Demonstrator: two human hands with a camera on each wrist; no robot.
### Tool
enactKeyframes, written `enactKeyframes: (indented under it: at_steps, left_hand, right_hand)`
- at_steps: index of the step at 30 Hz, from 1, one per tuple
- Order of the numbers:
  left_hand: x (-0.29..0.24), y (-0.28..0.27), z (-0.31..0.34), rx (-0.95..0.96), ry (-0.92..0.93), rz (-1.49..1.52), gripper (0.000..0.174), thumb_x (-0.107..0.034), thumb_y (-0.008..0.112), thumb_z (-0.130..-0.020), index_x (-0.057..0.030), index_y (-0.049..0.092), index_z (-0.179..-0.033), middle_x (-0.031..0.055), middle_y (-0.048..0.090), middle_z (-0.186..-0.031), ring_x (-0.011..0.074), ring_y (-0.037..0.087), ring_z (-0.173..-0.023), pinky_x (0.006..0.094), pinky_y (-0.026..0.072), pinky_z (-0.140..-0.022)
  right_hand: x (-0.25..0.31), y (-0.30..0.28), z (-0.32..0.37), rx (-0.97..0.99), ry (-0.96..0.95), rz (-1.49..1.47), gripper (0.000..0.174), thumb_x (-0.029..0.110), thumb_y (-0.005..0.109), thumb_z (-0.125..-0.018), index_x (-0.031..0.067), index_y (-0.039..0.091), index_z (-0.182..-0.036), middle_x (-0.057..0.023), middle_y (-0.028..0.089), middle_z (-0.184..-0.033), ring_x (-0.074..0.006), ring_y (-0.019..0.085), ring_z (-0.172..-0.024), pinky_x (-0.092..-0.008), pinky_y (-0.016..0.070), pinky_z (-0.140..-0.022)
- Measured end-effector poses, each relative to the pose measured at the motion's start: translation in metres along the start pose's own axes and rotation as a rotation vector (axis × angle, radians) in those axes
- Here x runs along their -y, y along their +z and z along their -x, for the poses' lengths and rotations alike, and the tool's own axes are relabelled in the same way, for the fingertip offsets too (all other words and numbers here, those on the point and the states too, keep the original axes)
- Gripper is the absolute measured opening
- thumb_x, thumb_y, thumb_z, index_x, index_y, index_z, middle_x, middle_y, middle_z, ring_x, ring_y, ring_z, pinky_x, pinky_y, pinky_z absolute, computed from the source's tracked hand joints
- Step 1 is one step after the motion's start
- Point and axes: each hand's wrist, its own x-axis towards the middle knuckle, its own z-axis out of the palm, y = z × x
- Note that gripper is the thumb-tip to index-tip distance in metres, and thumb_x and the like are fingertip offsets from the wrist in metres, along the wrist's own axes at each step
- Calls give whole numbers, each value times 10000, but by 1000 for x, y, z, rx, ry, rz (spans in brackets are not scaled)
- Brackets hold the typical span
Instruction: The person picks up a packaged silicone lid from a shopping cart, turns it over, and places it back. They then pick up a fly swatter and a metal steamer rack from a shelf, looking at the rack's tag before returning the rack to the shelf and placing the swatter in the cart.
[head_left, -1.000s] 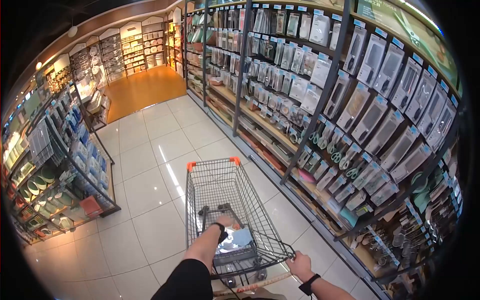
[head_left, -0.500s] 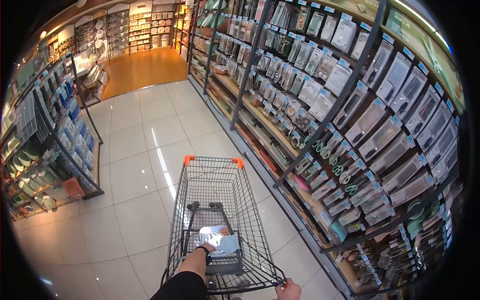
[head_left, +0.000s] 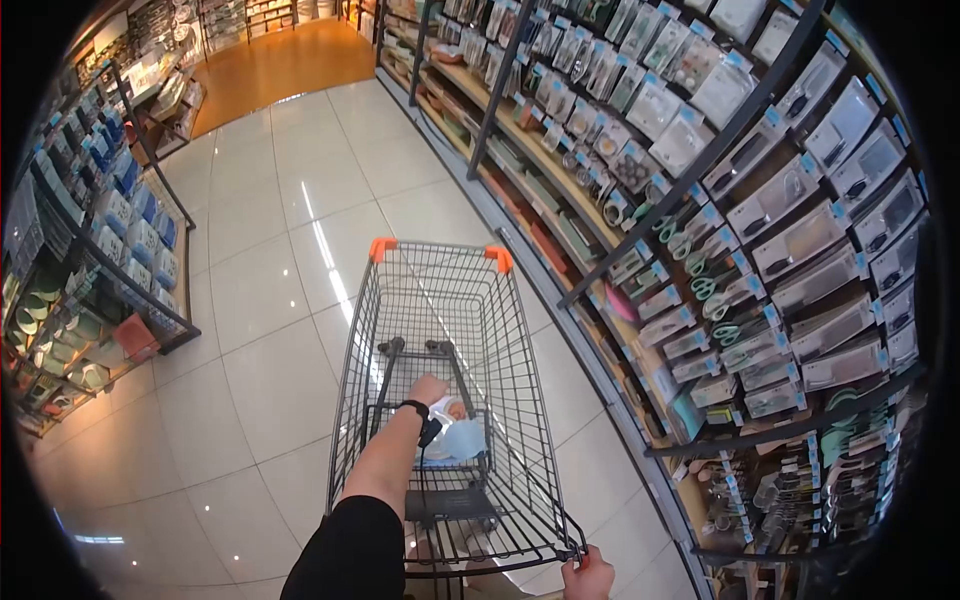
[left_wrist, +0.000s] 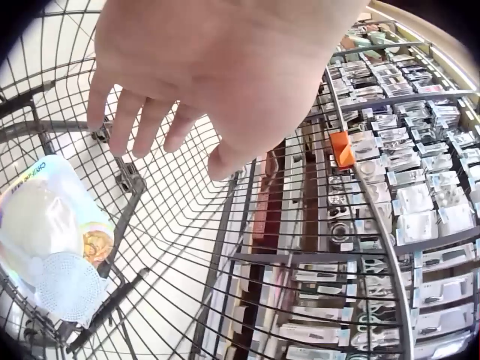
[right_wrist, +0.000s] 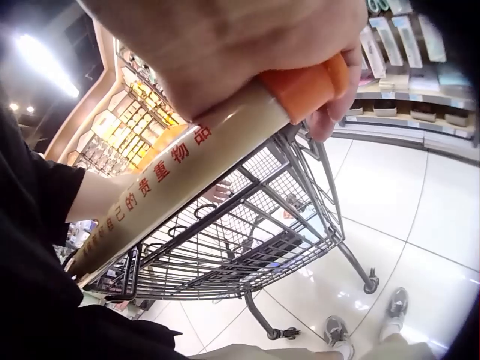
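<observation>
A wire shopping cart stands in front of me. Its pale handle bar, printed with red characters, shows in the right wrist view. My right hand grips the orange end of that handle, fingers curled round it. My left hand reaches over the basket, palm down; in the left wrist view its fingers hang loosely extended and hold nothing. Inside the cart, close below that wrist, lies a clear-and-white package. A light blue round perforated piece lies against it, and my left forearm partly covers them in the head view.
Tall shelves of packaged kitchen tools line the right side. A display rack stands to the left. Between them runs a tiled aisle, reaching an orange-brown floor area at the back.
My left hand has moved from beside the package to beyond it, toward the cart's front. The head view has tilted downward. My right hand stays on the handle.
</observation>
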Motion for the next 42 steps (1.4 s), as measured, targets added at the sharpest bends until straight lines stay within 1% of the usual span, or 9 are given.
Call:
enactKeyframes:
  at_steps: [7, 8, 12, 16, 21, 28, 32, 34, 42]
  left_hand:
    - [41, 48, 67, -95, -469, 58, 653, -374, 646, -764, 3, 554, -1290, 266, 606, -1239, 392, 588, -1156, 425, 467, -1006]
    - [51, 58, 79, -64, -505, 30, 658, -377, 659, -762, 1, 557, -1291, 260, 606, -1243, 390, 590, -1155, 423, 470, -1005]
    - [79, 80, 102, 68, -459, 154, 607, -360, 680, -727, -19, 609, -1224, 227, 625, -1238, 384, 603, -1144, 421, 493, -977]
    - [129, 127, 96, -118, 368, -88, 517, -298, 536, -858, -91, 524, -1332, 202, 572, -1317, 351, 538, -1215, 427, 429, -1039]
    - [120, 151, 91, 179, -350, 72, 612, -333, 676, -789, -26, 530, -1298, 265, 568, -1283, 381, 534, -1217, 438, 442, -1021]
    - [72, 106, 127, 71, -622, -4, 616, -402, 669, -767, -30, 577, -1250, 218, 589, -1285, 363, 569, -1210, 493, 411, -1056]
    - [60, 82, 138, 234, -585, -125, 618, -428, 686, -754, -64, 591, -1245, 206, 608, -1276, 333, 565, -1225, 496, 386, -1071]
    - [72, 81, 135, 431, -477, -192, 623, -417, 721, -734, -68, 602, -1236, 186, 625, -1265, 329, 543, -1250, 479, 413, -1050]
    - [62, 81, 138, 272, -423, -59, 772, -286, 807, -639, -49, 504, -1308, 213, 564, -1309, 367, 561, -1212, 436, 483, -1003]
  right_hand:
    - [15, -14, 8, 123, 218, -55, 356, 286, 643, -866, 23, 594, -1100, -202, 679, -825, -350, 671, -717, -456, 527, -637]
    - [17, -11, 9, -17, 167, -39, 297, 177, 710, -735, 2, 618, -957, -108, 603, -585, -278, 614, -510, -379, 492, -511]
    - [18, -16, 12, -2, 211, -104, 292, 82, 686, -738, -14, 601, -1000, -79, 577, -584, -178, 579, -495, -318, 460, -492]
    - [16, -24, 13, 46, 231, -29, 321, 79, 687, -761, -16, 602, -1055, -77, 595, -645, -170, 581, -539, -303, 465, -518]
    - [24, -30, 11, 26, 153, -122, 307, 14, 633, -803, -69, 583, -1094, -151, 665, -834, -172, 615, -637, -296, 497, -584]
    - [38, -37, 14, 99, 319, -118, 306, -30, 613, -808, -66, 576, -1109, -150, 680, -895, -170, 654, -838, -300, 514, -778]
    - [38, -35, 18, 98, 342, -131, 301, -32, 608, -811, -59, 577, -1109, -139, 680, -904, -170, 648, -841, -298, 508, -783]
    - [32, -32, 18, 35, 192, -73, 327, 27, 634, -797, -56, 588, -1110, -138, 674, -817, -163, 598, -606, -287, 475, -556]
    - [28, -34, 18, 55, 241, -118, 345, 6, 614, -811, -91, 567, -1139, -196, 677, -902, -221, 664, -788, -320, 523, -715]
